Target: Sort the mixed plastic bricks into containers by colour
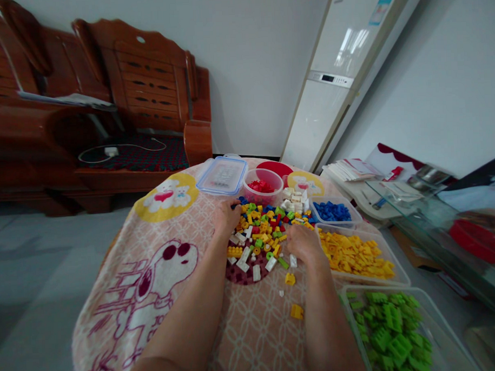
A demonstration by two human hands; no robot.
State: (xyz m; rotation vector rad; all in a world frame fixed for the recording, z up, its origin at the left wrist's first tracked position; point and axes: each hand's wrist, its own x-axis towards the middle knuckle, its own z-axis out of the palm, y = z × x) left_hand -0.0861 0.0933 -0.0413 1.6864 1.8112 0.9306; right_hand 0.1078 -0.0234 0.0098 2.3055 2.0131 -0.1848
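A mixed heap of toy building bricks (260, 228) in yellow, white, blue, green and red lies on the cloth-covered round table. My left hand (227, 217) reaches the heap's far left edge, fingers curled by a dark blue brick; whether they grip it is unclear. At the heap's right side my right hand (303, 242) is closed, its fingertips pointing into the bricks and partly hidden. A white brick (293, 261) lies just below that hand. Nearer me are two loose yellow bricks, one at the front (297, 312). White bricks (295, 200) form a small pile behind.
Sorted bricks fill a green tub (442, 314), a yellow tub (402, 272) and a blue tub (356, 214) along the right. A round bowl (246, 193) of red bricks and a clear lid (223, 174) stand at the back. A glass table (436, 227) adjoins at right.
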